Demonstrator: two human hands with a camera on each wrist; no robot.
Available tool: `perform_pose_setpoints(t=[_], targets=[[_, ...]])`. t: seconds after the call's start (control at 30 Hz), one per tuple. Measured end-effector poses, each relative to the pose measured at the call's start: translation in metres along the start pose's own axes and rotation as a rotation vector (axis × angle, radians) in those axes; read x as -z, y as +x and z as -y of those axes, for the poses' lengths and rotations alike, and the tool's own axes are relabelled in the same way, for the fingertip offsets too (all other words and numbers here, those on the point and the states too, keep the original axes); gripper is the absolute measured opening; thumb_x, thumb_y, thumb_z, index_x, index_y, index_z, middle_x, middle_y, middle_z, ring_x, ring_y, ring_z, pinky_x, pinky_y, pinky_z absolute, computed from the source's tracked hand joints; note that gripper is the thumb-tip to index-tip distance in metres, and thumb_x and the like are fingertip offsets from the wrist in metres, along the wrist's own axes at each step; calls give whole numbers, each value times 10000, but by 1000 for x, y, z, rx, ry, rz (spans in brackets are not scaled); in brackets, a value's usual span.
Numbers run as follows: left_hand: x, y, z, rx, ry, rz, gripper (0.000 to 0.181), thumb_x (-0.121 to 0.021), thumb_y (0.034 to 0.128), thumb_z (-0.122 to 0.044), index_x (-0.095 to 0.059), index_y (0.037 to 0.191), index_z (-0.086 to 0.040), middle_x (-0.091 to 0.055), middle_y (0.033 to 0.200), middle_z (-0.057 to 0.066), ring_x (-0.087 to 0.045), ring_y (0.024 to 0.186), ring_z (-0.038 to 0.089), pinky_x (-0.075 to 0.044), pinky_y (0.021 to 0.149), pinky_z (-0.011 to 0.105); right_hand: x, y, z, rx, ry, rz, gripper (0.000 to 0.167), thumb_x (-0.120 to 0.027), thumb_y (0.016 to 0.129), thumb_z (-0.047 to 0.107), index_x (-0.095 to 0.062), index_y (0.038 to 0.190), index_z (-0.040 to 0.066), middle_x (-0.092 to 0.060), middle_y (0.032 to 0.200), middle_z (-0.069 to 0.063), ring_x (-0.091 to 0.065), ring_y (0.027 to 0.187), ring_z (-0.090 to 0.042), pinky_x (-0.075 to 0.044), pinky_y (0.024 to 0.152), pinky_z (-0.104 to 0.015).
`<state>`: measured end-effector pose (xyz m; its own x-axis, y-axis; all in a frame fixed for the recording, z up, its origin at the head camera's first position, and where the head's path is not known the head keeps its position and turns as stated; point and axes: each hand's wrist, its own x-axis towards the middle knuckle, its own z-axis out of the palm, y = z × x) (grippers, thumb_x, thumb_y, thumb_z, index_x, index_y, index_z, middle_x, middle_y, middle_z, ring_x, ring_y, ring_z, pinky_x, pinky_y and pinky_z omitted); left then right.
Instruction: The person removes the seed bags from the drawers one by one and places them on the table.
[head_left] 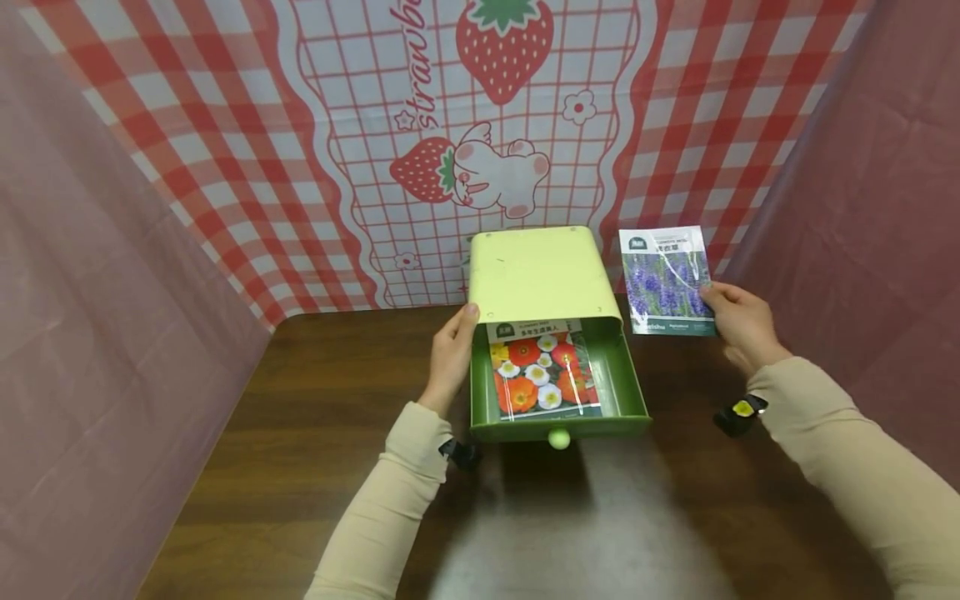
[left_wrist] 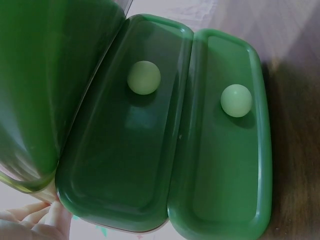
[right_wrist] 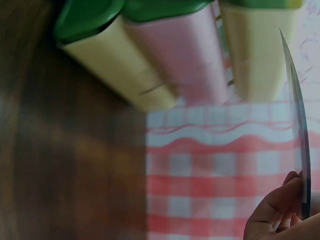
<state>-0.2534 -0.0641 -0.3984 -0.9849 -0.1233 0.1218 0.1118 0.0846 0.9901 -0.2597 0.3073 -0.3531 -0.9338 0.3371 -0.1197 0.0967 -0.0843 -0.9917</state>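
Purple-flower pkt (head_left: 666, 283) is held nr back edge of tabletop (head_left: 337, 383), pinched at its R side by R hand (head_left: 746, 325), prob. to keep print uncovered. L of it, cabinet (head_left: 542, 271) is touched by L hand (head_left: 452, 354), fingers nearly straight, prob. for steadying; green drawer (head_left: 517, 432) is open.

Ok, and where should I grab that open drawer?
Probably best by its round knob: come from the front and pinch around it. It sticks out from the middle of the open drawer's front face, so your fingers should fit around it.
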Motion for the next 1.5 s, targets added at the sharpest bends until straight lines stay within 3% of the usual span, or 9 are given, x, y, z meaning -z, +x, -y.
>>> perform_pose_setpoints(t=[0.17, 0.33, 0.47, 0.6, 0.7, 0.77, 1.03, 1.33, 1.5], targets=[[0, 0, 0, -4, 0, 7, 557, -511, 1000, -455, -514, 1426, -95, -508, 1474, 74, -440, 1397, 248, -343, 1184, 388, -1, 18, -26, -16, -83, -94, 225, -637, 946, 214, -640, 757, 336, -563, 717, 209, -495, 646, 23, -426, 526, -109], [1, 0, -1, -5, -12, 19, 568, -501, 1003, -464, -499, 1436, -95, -496, 1486, 72, -428, 1405, 246, -336, 1189, 387, -10, 34, -51, -41, -142, -163, 77, -631, 945, 225, -698, 980, 212, -538, 735, 225, -488, 705, 16, -429, 556, -107], [1, -1, -1, -2, -19, 30, 586, -497, 1001, -482, -488, 1443, -97, -484, 1496, 69, -415, 1415, 245, -329, 1193, 390, -17, 44, -73, -37, -196, -190, 310, -614, 956, 217, -666, 1217, 58, -540, 717, 221, -494, 711, 21, -436, 571, -100], [0, -2, -2, 7, -21, 29, 589, -499, 999, -489, -490, 1443, -102, -487, 1494, 68, -418, 1413, 243, -333, 1191, 392, -21, 49, -94, -28, -314, -193, 435, -565, 981, 222, -576, 1344, -18, -651, 999, 21, -496, 833, -8, -417, 647, -101], [-1, -1, -2, 12, -21, 26, 580, -501, 1000, -481, -496, 1439, -103, -492, 1490, 67, -423, 1410, 239, -338, 1188, 385, -24, 48, -104, -30, -376, -191, 431, -535, 991, 213, -567, 1349, -25, -599, 1278, -172, -521, 996, -107, -393, 700, -118], [-1, -1, -2, 9, -20, 25, 574, -503, 1002, -472, -499, 1437, -98, -493, 1489, 69, -424, 1409, 240, -338, 1188, 383, -26, 47, -109, -25, -400, -187, 423, -524, 994, 198, -568, 1342, -38, -553, 1356, -234, -514, 1102, -182, -378, 723, -123], [0, -2, 0, 21, -11, 16, 573, -498, 1000, -482, -505, 1435, -110, -501, 1483, 65, -433, 1402, 241, -342, 1185, 389, -35, 39, -118, 6, -476, -167, 372, -536, 970, 123, -606, 1252, -109, -566, 1298, -306, -534, 1155, -308, -379, 748, -159], [0, -2, 0, 13, -18, 18, 577, -500, 1000, -482, -503, 1435, -104, -497, 1486, 71, -429, 1405, 239, -339, 1187, 385, -34, 32, -120, -31, -561, -138, 392, -572, 953, 156, -617, 1220, -128, -576, 1275, -324, -531, 1197, -390, -442, 1044, -437], [0, -3, -1, 14, -19, 18, 578, -497, 1001, -483, -501, 1436, -103, -498, 1485, 75, -432, 1403, 242, -341, 1186, 387, -32, 31, -118, -56, -640, -121, 421, -625, 925, 220, -645, 1196, -102, -615, 1243, -293, -567, 1138, -378, -492, 964, -414]])
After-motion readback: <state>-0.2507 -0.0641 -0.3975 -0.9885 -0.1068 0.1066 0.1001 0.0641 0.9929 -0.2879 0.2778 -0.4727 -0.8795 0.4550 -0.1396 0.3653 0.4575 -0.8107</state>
